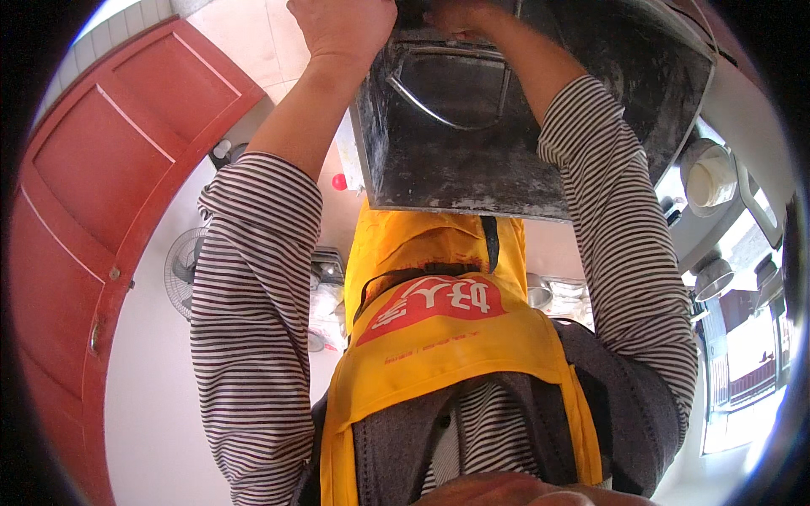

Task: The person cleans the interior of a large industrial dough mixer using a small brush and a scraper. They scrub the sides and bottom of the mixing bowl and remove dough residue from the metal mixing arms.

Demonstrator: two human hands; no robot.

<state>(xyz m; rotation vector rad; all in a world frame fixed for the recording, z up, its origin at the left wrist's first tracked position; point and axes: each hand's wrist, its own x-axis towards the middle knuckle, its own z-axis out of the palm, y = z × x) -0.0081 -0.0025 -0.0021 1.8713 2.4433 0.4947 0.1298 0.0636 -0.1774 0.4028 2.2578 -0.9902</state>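
A dark, dusty metal box (472, 160) fills the top middle of the view, with a bent wire handle (447, 93) showing inside its open face. My left hand (344, 29) is closed on the box's upper left corner. At the top edge of the picture, my right hand (460, 15) curls its fingers over the box's upper rim and is partly cut off. Both striped sleeves reach up to the box from my body. A yellow apron (439, 337) covers my chest below the box.
A red panelled door (118, 185) stands at the left beside a white wall and a small fan (181, 274). A red knob (339, 181) sits next to the box. White round containers (709, 173), metal bowls (540, 291) and a bright window (742, 379) lie at the right.
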